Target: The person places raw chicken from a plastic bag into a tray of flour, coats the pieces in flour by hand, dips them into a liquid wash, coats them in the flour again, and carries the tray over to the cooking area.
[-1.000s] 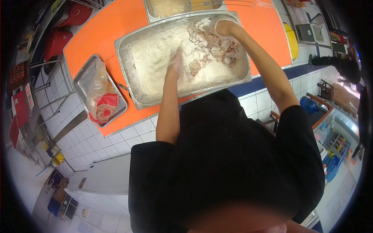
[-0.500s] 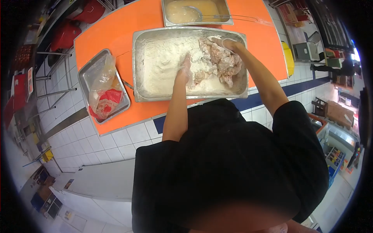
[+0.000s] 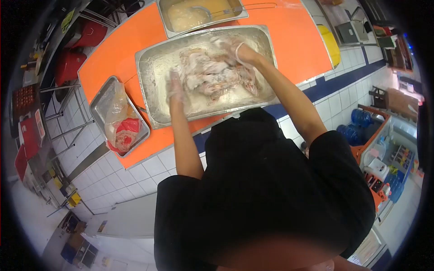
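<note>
A large metal tray (image 3: 147,106) holds white flour (image 3: 160,86) and floured pieces of meat (image 3: 214,74) heaped in its middle. My left hand (image 3: 175,88), in a clear glove, is at the left side of the heap, slightly blurred, its fingers pointing away from me. Above the heap's upper right edge is my right hand (image 3: 235,49), also in a clear glove, blurred, with its fingers spread. No piece of meat shows held in either hand.
Beyond the tray, a metal pan (image 3: 169,27) holds cloudy liquid and a wire-handled strainer (image 3: 203,13). To the left, a smaller tray (image 3: 144,131) holds a plastic bag (image 3: 118,106) with red parts. All stand on the orange table (image 3: 298,45). Red containers (image 3: 70,65) are at upper left.
The meat has moved from the right side of the tray to its middle and spread over the flour. My left hand has moved left, and my right hand has come off the meat. The view has shifted.
</note>
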